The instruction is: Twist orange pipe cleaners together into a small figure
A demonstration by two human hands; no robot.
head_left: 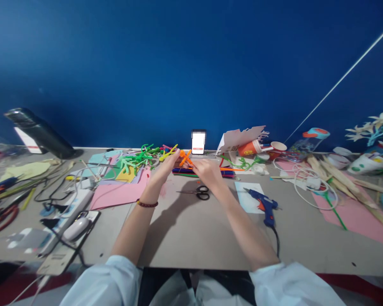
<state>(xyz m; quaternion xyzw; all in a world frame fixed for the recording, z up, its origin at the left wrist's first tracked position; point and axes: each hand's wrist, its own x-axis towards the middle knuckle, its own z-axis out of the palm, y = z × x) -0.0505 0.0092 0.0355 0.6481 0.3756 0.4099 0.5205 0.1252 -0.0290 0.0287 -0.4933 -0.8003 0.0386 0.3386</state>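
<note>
Grey table (191, 238) runs the full width under a blue wall; scissors (200, 192) lie near its middle and serve as the landmark here. Right of the scissors and well apart, a pink sheet (357, 214) under pale wooden strips (338, 178), its far end cut off by the frame edge. Left of the scissors, a pink paper sheet (117, 193) with other coloured sheets behind it; further left a white power strip (73, 208) amid cables, edges blurred and hard to read. Just right of the scissors, a blue glue gun (264, 205) rests partly on a pale blue card (247, 195), its cord running toward the near table edge. Behind the scissors, a phone (198, 142) stands upright against the wall, its screen blurred out. Behind and right, an orange paper cup (250, 148) lies tipped beside torn paper. Behind and left, a heap of green pipe cleaners (137, 159). Directly behind the scissors, a row of dark pipe cleaners (185, 171) lies flat, partly hidden by both hands. Left hand (168, 165), bead bracelet on its wrist, and right hand (207, 172) meet just behind the scissors, both grips pinched on an orange pipe cleaner piece (185, 157) held above the table; its shape is too small and tangled to make out, and the fingertips cover part of it.
</note>
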